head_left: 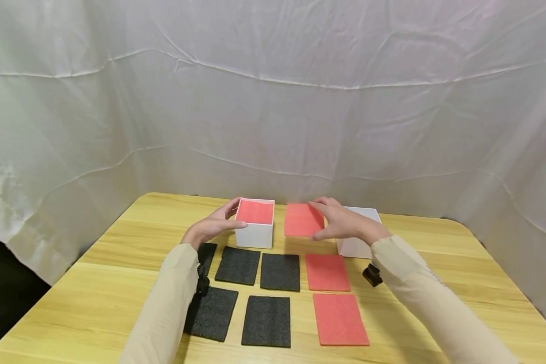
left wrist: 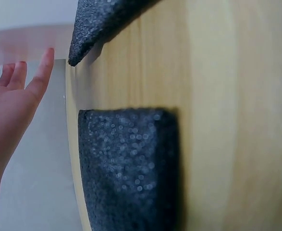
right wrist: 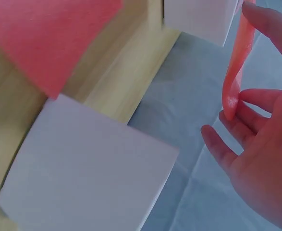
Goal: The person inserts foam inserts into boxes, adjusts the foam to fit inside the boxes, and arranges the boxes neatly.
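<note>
Beige sleeves [head_left: 164, 308] fill the near edge of the head view, reaching out over a pale wooden surface [head_left: 437, 313]. Behind it hangs a creased white cloth [head_left: 273, 101]. Five black foam sheets [head_left: 266, 320] lie flat on the left half of the surface, in two rows, with two red foam sheets [head_left: 340, 318] flat to their right. Two white boxes stand at the far side: the left box [head_left: 254, 223] has red foam lying in its top, and the right box [head_left: 357, 245] is partly hidden by the wrist. The right hand [head_left: 341, 221] pinches a thin red foam sheet [head_left: 302, 220], held in the air between the boxes, slightly bowed. The left hand [head_left: 214, 225] rests against the left box's side, fingers straight.
</note>
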